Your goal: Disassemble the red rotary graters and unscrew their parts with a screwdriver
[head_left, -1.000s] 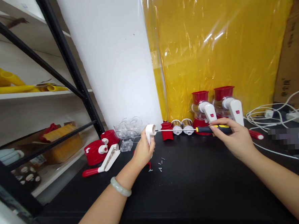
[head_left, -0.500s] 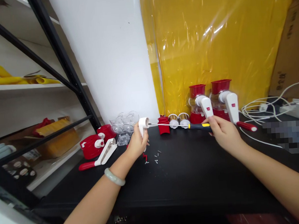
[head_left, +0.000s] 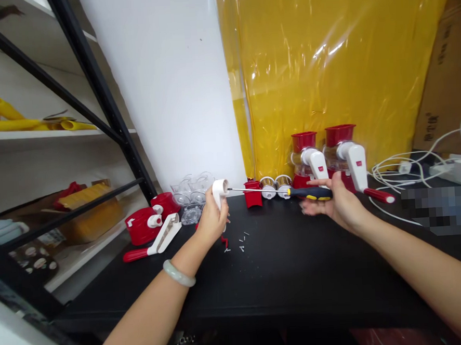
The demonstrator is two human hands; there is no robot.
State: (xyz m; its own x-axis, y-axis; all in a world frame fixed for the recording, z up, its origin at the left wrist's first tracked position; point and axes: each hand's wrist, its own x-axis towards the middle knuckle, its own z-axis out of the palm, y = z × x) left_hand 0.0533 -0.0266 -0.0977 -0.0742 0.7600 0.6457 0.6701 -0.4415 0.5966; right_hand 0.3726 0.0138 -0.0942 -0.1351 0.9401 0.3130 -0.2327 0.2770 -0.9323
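My left hand [head_left: 213, 218] is closed around a white plastic crank housing [head_left: 218, 194], its round open end turned to the right. In my right hand [head_left: 345, 204] lies a screwdriver [head_left: 309, 193] with a dark blue and yellow handle, held level. The fingers of that hand are loosened and partly stretched along the handle, which rests against thumb and palm. The screwdriver's tip reaches the housing's round opening; what it meets inside is hidden. Below the left hand, several small screws [head_left: 242, 249] and a thin red piece [head_left: 224, 240] lie on the black table [head_left: 291, 278].
Red grinder bases [head_left: 142, 225] and a white crank with a red handle [head_left: 164, 236] lie left, near clear plastic parts [head_left: 192, 214]. Behind stand a red pusher [head_left: 252, 194], grater drums [head_left: 268, 187] and two red-and-white rotary graters [head_left: 341, 134]. White cables [head_left: 394, 170] coil right.
My right hand's fingers have loosened from their closed grip and spread along the screwdriver handle, which has turned to show its yellow underneath. The left hand and the housing stay nearly in place.
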